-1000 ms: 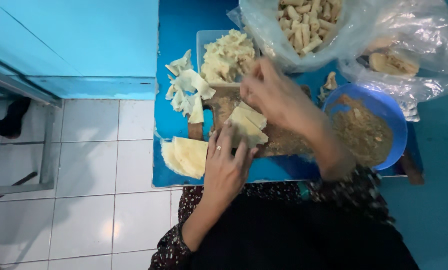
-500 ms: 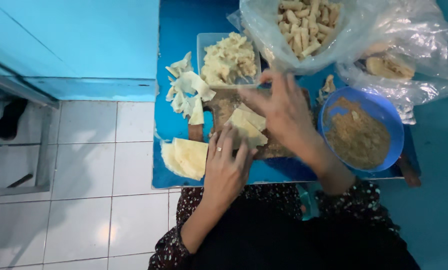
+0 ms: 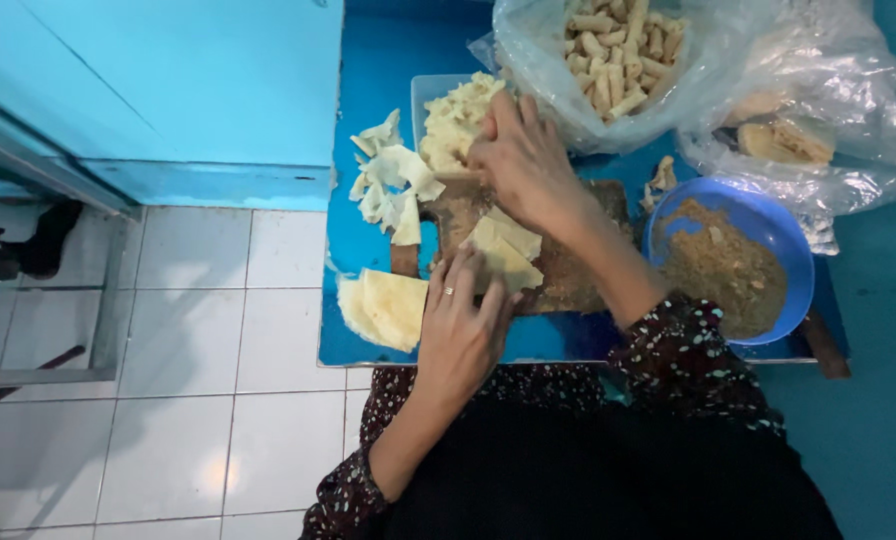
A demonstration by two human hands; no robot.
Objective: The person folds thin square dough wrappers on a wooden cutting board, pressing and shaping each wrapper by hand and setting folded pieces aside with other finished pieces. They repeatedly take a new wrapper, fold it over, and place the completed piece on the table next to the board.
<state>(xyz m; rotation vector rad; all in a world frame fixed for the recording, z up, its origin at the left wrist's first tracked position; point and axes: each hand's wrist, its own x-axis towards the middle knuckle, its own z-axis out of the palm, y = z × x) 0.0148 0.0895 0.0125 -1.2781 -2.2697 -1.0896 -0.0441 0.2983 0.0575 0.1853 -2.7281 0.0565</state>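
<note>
My left hand, a ring on one finger, lies flat with its fingers spread on a pale folded wrapper sheet. The sheet rests on a dark wooden board. My right hand reaches across the board to the near edge of a clear tray heaped with pale dough pieces. Its fingers curl down over the pieces, and what they hold is hidden.
A blue bowl of brown crumbly filling sits right of the board. Behind are a plastic bag of rolled sticks and a second bag. A wrapper stack and torn scraps lie on the blue table. White tiled floor at left.
My right hand has moved from above the board up and left to the tray of dough pieces. My left hand has stayed on the wrapper.
</note>
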